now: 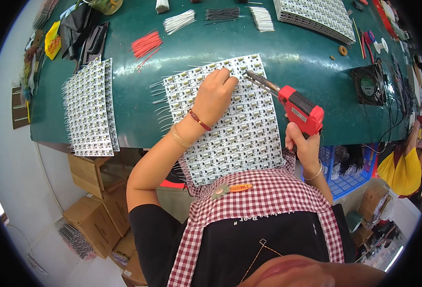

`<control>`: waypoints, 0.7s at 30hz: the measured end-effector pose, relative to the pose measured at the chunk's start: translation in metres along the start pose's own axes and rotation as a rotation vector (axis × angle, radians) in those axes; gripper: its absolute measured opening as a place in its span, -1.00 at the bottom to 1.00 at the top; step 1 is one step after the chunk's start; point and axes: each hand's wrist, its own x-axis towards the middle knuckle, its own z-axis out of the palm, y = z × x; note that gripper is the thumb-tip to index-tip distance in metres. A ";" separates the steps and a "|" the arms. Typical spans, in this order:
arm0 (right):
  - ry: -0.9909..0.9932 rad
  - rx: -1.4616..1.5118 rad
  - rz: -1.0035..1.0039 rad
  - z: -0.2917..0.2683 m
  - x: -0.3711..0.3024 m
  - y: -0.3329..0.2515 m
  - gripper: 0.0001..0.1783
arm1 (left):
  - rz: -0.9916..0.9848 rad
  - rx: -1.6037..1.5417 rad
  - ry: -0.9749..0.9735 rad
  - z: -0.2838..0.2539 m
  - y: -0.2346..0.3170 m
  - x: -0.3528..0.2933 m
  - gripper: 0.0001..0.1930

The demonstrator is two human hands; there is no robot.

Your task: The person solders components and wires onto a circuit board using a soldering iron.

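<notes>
A white circuit board panel (239,138) lies before me on the green bench, its near edge against my checked apron. Rows of small components cover it, and thin wires stick out past its left edge. My left hand (216,93) is over the far part of the panel with its fingers pinched; what they hold, if anything, is hidden. In my right hand (304,150), off the panel's right edge, is a red and black soldering gun (299,110). Its metal tip points left at the panel's far right part, close to my left fingers.
More wired panels (89,112) lie at the left. Along the back are red wires (146,45), white wires (179,21), black wires (222,15) and a stack of panels (316,19). A small black fan (368,85) stands right, above a blue crate (347,184). Cardboard boxes (91,222) sit lower left.
</notes>
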 end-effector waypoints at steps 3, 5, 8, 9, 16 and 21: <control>-0.071 0.027 0.016 0.000 0.002 0.001 -0.81 | -0.006 -0.001 0.008 0.000 0.000 -0.001 -0.90; -0.045 -0.004 0.055 0.003 0.001 0.001 -0.80 | -0.002 -0.006 0.010 0.001 0.000 0.000 -0.90; -0.058 -0.008 0.033 0.000 0.003 0.005 -0.80 | 0.003 -0.007 0.017 0.000 -0.001 0.002 -0.89; -0.058 -0.007 0.034 0.000 0.003 0.005 -0.80 | 0.004 -0.006 0.018 0.000 -0.001 0.002 -0.89; -0.039 0.021 0.016 -0.002 0.003 0.003 -0.80 | -0.013 0.007 0.003 -0.001 0.000 0.002 -0.89; -0.020 -0.054 0.028 -0.002 0.001 0.007 -0.78 | -0.023 0.009 -0.015 0.000 0.001 0.002 -0.85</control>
